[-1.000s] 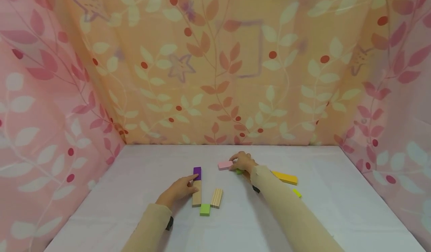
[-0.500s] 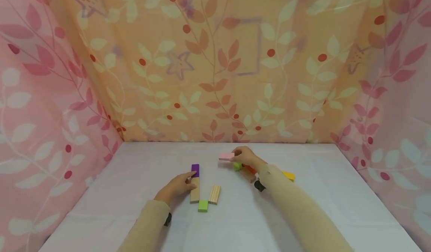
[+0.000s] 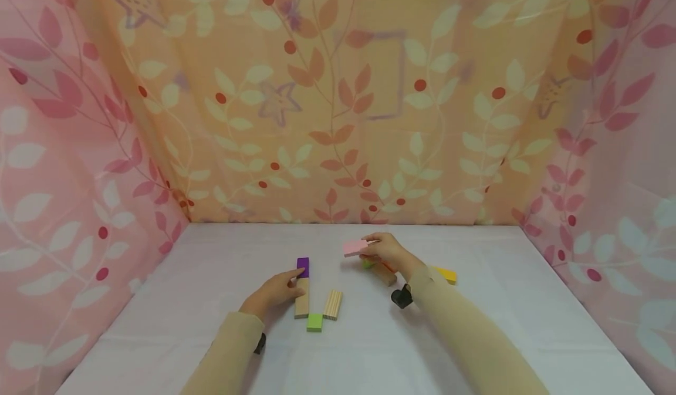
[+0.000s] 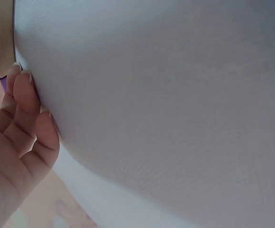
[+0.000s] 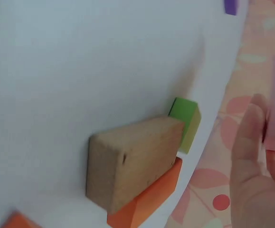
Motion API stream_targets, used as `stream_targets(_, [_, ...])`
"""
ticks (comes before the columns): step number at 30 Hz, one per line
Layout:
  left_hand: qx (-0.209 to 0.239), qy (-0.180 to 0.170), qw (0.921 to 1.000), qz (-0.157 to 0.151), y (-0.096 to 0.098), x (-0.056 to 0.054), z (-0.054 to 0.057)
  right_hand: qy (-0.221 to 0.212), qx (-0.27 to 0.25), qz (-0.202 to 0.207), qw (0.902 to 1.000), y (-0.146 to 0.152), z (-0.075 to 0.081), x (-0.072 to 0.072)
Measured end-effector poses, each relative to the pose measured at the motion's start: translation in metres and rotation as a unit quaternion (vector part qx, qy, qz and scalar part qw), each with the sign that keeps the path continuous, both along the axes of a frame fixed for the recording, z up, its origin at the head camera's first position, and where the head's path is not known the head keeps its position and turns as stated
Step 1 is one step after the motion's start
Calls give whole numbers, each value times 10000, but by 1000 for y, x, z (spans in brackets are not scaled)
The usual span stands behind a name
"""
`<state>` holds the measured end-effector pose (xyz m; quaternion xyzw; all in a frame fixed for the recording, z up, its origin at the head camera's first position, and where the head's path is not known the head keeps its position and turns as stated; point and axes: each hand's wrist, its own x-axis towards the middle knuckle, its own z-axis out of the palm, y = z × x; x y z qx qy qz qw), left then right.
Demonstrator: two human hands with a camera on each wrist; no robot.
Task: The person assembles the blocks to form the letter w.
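Right hand (image 3: 389,249) pinches pink rectangular block (image 3: 355,248), long axis near 9–3 o'clock. Left hand (image 3: 271,294), fingers loosely bent, touches purple rectangular block (image 3: 303,262), at pink block's 8 o'clock; both likely painted wood. Pink block at left hand's 2 o'clock.

We see orange leaf-printed fabric (image 3: 243,142) behind a white cloth-covered surface (image 3: 338,363), flanked by pink leaf-patterned fabric walls (image 3: 47,166).
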<state>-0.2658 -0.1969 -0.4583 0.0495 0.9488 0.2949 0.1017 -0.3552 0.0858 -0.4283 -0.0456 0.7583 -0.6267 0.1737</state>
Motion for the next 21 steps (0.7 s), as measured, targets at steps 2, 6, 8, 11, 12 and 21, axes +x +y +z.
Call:
stream_targets(2, [13, -18, 10000, 16, 0, 0, 0, -113, -148, -165, 9997, 0, 0, 2])
stream_targets(6, [36, -71, 10000, 39, -1, -1, -1, -374, -461, -481, 9971, -1, -1, 5])
stream_targets(8, [25, -72, 10000, 18, -2, -2, -2, -510, -607, -609, 9950, -3, -3, 7])
stream_targets(11, [50, -144, 9999, 26, -2, -2, -2, -645, -684, -741, 9928, -6, -6, 10])
stream_targets(12, [50, -149, 9999, 8, -1, -3, -2, -665, -673, -758, 9926, -7, -7, 10])
stream_targets(21, [-4, -193, 9998, -33, -1, -4, 0, -447, -275, -555, 9971, -18, -18, 16])
